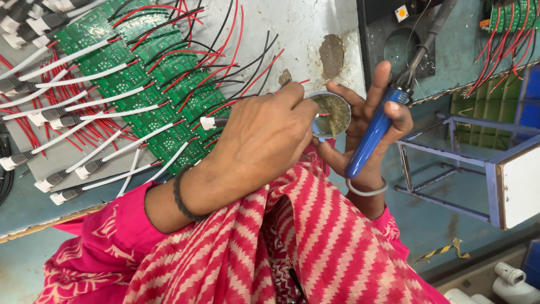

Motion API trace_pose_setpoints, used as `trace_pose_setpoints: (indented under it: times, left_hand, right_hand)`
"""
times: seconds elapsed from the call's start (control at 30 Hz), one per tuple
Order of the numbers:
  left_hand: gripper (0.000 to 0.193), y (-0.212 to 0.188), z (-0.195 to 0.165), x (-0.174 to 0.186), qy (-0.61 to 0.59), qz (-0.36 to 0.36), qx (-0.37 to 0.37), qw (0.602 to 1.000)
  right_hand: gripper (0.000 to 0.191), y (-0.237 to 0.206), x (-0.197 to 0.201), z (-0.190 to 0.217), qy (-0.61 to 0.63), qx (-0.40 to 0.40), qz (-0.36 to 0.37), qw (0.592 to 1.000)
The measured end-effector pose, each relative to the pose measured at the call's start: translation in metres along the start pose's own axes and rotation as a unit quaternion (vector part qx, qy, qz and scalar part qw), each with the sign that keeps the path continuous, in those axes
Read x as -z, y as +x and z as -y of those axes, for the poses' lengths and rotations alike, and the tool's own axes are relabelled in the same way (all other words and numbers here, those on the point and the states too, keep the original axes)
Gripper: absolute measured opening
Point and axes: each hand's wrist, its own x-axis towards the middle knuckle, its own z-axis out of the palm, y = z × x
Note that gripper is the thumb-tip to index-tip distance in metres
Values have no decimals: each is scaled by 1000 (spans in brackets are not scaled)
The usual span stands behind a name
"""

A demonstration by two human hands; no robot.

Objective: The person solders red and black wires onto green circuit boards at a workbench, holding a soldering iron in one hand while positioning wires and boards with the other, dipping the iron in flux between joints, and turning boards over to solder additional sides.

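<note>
Flux tin, a small round metal one with a shiny rim and a crusty greenish-brown paste inside, sits right in the middle of the view, cradled in the right hand. That same hand is closed around two things at once: the fingers cup the tin, and a soldering iron with a smooth blue plastic handle is pinned across the palm, its dark tip end pointing up toward 1 o'clock with a thin cord running off the same way. A pale bangle circles that wrist.

The left hand comes in from 8 o'clock, fingers pinched together on a thin red wire whose end dips into the paste. A dark braided band sits on that wrist.

Out at 10 o'clock on the tabletop, which is pale and scuffed, lie green circuit boards in overlapping rows, bristling with red and black leads and white sleeved plugs. At 3 o'clock there's a blue metal frame. Pink zigzag-print fabric fills the bottom.
</note>
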Motion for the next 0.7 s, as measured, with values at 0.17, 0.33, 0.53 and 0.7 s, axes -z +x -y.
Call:
trace_pose_setpoints:
  times: [0.17,0.33,0.53,0.7]
  left_hand:
    - [10,1,1,-1,1,5,9,1000]
    - [10,3,1,-4,5,7,6,1000]
    - [11,-1,0,6,-3,-13,4,1000]
    - [10,-13,0,26,-15,-55,1,998]
  right_hand:
    - [105,2,0,2,-3,-1,9,1000]
    - [104,2,-1,2,5,-3,14,1000]
    - [102,3,3,0,7,-7,8,1000]
    - [99,14,7,-14,-57,10,-10,998]
